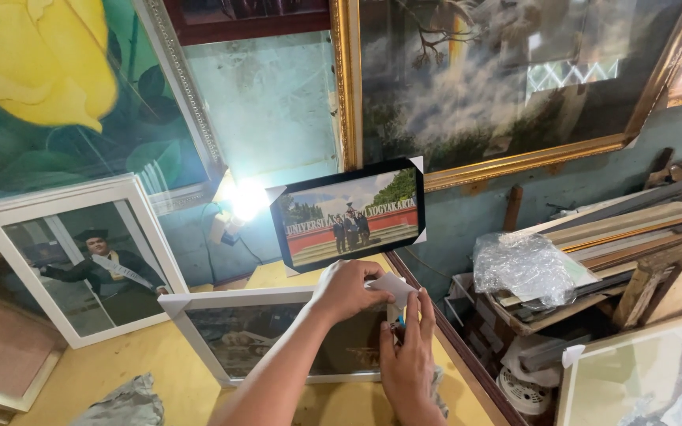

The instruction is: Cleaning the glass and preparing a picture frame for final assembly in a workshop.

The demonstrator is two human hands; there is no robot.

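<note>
The left hand [349,290] pinches a white corner cap [395,287] onto the white picture frame [199,331] lying on the yellow table [159,379]; the right hand [410,355], fingers loosely curled, steadies the frame edge just below

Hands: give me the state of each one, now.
Left hand: shut on the white corner protector at the white picture frame.
Right hand: fingers up against the same protector; grip cannot be told.

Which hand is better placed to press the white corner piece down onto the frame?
Probably the left hand: it already pinches the white corner piece at the white frame corner. The right hand sits lower, against the frame's edge.
</note>
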